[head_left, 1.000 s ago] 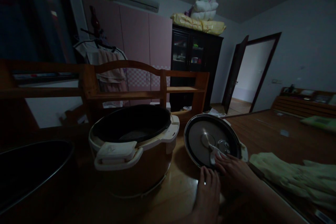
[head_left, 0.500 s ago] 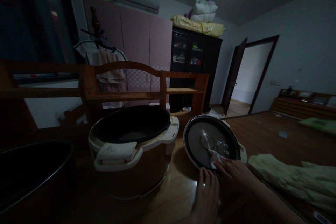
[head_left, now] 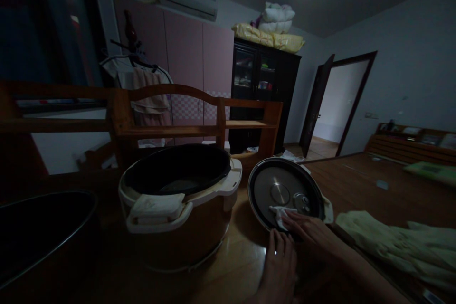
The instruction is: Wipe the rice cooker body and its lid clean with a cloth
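Note:
The round cooker lid has its metal inner face and dark sealing rim turned toward me. My right hand presses a crumpled white cloth against the lower part of that face. At the lid's bottom rim, the fingers of my left hand hold the edge; its thumb is hidden. To the left stands the electric cooker body, uncovered, with a white rim and handles and a dark interior. A dark pot with a shiny rim is cut off by the left edge.
Everything stands on a glossy wooden surface. A wooden shelf rail runs behind the cooker. At right lies pale green cloth. Farther back are pink wardrobes, a dark cabinet and an open door.
My right hand has slid the white cloth a little to the left across the lid's inner face. My left hand stays at the bottom rim.

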Demonstrator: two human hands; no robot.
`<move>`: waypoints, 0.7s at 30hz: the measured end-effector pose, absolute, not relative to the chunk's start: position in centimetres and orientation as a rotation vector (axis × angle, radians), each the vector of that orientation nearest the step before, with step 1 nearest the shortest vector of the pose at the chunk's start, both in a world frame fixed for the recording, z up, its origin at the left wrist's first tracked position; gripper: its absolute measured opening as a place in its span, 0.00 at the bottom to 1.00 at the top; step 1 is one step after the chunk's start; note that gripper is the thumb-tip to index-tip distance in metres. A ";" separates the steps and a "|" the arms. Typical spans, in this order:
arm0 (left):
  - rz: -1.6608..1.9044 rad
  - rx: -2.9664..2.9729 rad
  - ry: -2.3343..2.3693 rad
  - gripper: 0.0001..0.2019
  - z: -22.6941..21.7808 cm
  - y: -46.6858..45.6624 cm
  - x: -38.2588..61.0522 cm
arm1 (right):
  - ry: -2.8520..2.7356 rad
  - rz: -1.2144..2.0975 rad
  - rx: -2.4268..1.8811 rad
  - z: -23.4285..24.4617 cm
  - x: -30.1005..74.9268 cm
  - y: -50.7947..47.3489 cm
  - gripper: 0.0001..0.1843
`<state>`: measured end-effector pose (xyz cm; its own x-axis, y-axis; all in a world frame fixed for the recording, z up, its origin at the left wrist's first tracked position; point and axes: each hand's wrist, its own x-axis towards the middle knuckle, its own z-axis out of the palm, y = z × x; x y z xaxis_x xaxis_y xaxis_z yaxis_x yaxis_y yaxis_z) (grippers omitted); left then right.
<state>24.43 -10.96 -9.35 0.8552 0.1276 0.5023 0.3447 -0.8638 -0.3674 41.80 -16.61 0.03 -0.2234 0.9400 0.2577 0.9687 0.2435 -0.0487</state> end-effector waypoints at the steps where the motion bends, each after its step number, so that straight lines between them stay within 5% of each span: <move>1: -0.667 -2.575 -0.336 0.47 -9.4 -10.9 24.4 | -2.282 -0.158 -1.790 0.1 41.6 -16.4 0.23; 5: -0.672 -2.587 -0.308 0.41 -9.3 -10.8 24.3 | -2.278 -0.058 -1.777 0.6 40.5 -15.3 0.23; 21: -0.653 -2.563 -0.359 0.50 -9.4 -11.0 24.3 | -2.329 0.081 -1.675 1.3 39.7 -12.5 0.24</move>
